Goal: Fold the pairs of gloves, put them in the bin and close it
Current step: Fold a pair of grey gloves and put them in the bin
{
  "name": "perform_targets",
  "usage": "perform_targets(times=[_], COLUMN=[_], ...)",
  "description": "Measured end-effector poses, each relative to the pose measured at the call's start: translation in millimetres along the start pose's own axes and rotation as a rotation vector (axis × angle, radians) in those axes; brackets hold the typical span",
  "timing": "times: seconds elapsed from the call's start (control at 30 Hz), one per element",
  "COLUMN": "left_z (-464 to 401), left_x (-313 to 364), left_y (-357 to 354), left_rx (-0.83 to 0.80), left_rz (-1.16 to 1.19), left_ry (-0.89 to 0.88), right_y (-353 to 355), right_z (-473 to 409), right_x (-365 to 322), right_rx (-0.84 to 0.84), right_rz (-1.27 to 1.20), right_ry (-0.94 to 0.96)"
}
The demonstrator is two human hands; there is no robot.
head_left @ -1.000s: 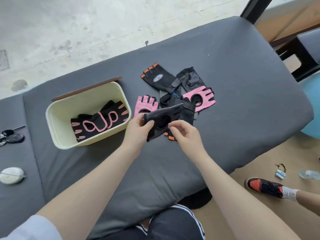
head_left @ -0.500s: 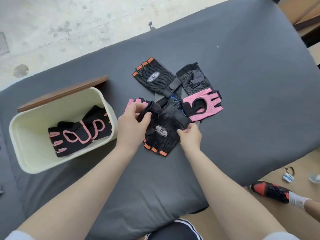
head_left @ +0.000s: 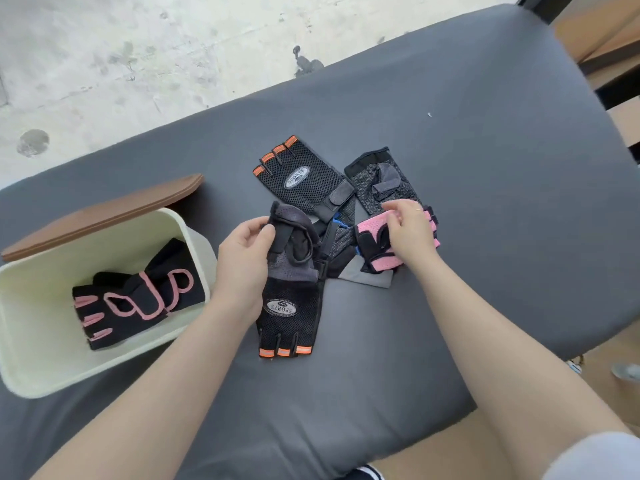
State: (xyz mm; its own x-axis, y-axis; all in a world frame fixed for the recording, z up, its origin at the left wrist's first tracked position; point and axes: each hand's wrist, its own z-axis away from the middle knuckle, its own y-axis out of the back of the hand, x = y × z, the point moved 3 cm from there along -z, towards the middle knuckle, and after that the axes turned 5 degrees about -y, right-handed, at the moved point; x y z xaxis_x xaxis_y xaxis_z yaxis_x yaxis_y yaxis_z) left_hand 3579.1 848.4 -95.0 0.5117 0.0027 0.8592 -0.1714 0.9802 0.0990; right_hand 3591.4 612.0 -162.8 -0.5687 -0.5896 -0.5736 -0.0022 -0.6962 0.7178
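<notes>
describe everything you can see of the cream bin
The bin is a cream, rectangular, plastic-looking tub with rounded corners, standing open on the grey cushion at the left. Inside lies a folded black pair of gloves with pink trim. Its brown lid lies behind it against the far rim. The left hand is just right of it, not touching as far as shows.

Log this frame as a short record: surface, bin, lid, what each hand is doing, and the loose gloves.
surface: dark grey padded mat
bin: open cream plastic bin, black gloves with pink trim inside
lid: brown lid behind the bin
left hand: grips grey and black glove
right hand: fingers curled on pink glove
loose gloves: two black mesh gloves with orange fingertips, one black patterned glove
</notes>
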Motion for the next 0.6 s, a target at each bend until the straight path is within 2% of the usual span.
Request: perform_targets(times=[0.1, 0.2, 0.37, 0.43, 0.53, 0.6], left_z=[-13.8, -23.1, -18.2, -10.8, 3.5, 17.7], left_x=[1.3, 5.2, 13.2, 14.8, 10.8, 3.0], left_y=[-10.3, -16.0, -15.1, -12.8, -7.0, -3.4], left_rx=[-0.004, -0.006, -0.039, -0.068, -0.073, -0.071], left_rz=[0.124, 0.223, 0.181, 0.140, 0.059, 0.004], left_ry=[0.119, 0.153, 0.135, 0.099, 0.002, -0.073], right_y=[-2.1, -8.0, -5.2, 1.7, 13.3, 8.3], right_z=[-35.0, -56.5, -57.3, -41.9, 8.8, 51.1], right_x=[3.1, 6.4, -1.7, -13.8, -27.1, -19.7], right_rx=[-0.055, -0.072, 0.039, 0.182, 0.556, 0.661], right_rz=[0.159, 0.260, 0.093, 0.122, 0.333, 0.473], right_ry=[-0.080, -0.153, -0.254, -0.078, 0.390, 0.637])
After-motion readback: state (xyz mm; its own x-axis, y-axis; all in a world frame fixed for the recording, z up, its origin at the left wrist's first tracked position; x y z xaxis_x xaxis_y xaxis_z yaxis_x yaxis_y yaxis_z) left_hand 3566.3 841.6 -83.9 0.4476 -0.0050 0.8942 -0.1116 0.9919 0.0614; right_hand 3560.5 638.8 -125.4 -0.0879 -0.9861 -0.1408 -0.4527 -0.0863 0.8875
